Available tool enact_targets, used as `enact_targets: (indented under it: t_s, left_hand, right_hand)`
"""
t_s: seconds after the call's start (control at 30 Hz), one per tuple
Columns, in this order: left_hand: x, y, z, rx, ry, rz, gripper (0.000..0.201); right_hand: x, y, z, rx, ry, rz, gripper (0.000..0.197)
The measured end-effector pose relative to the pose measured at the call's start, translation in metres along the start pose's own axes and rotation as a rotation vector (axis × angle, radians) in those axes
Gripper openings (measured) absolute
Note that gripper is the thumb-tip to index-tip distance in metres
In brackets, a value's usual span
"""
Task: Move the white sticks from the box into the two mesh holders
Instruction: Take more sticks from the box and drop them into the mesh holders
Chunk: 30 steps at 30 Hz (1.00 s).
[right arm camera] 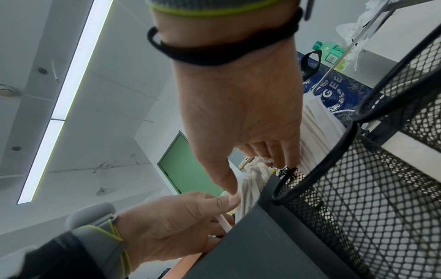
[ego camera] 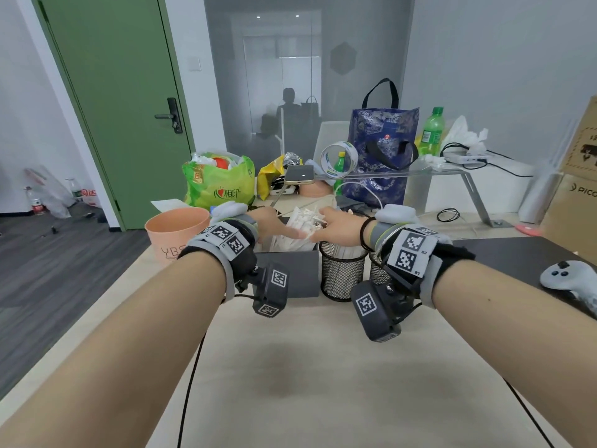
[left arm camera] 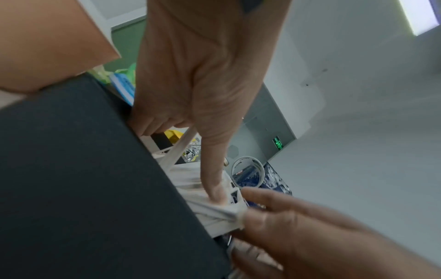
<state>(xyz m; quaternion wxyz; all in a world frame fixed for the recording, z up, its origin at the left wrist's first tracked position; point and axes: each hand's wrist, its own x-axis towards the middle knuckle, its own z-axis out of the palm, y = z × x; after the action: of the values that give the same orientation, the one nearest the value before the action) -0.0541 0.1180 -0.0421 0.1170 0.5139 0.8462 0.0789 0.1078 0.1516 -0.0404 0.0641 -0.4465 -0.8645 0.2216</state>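
A dark grey box stands on the table, full of white sticks. Both hands reach into its top. My left hand curls round some sticks, its thumb pressing down on them. My right hand pinches the same bundle from the other side, thumb against fingers. Two black mesh holders stand right of the box. The nearer holder has white sticks in it. The further holder is partly hidden behind my right wrist.
A peach bucket stands left of the box. A grey controller lies on a dark mat at the right. Bags, bottles, a tape roll and a clear shelf crowd the back of the table.
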Motion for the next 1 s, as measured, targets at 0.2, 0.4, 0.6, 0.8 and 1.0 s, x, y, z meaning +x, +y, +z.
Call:
enact_targets:
  t_s: [0.2, 0.4, 0.6, 0.8, 1.0]
  left_hand:
    - [0.010, 0.002, 0.013, 0.000, -0.084, -0.003, 0.114]
    - [0.017, -0.002, 0.025, -0.048, 0.020, 0.043, 0.083]
    - [0.027, -0.007, 0.031, -0.164, -0.018, 0.147, 0.038]
    - [0.022, -0.008, 0.029, -0.323, 0.024, 0.128, 0.048]
    - [0.019, -0.006, 0.030, -0.222, -0.100, 0.205, 0.047]
  right_hand:
    - [0.013, 0.006, 0.003, -0.028, -0.037, 0.024, 0.040]
    - [0.019, 0.003, 0.007, 0.002, -0.044, 0.008, 0.063]
    - [0.021, -0.003, 0.012, 0.066, -0.011, 0.018, 0.072]
    - [0.016, -0.003, 0.011, 0.078, -0.019, 0.017, 0.072]
    - [0.013, -0.001, 0.014, 0.064, -0.022, 0.003, 0.073]
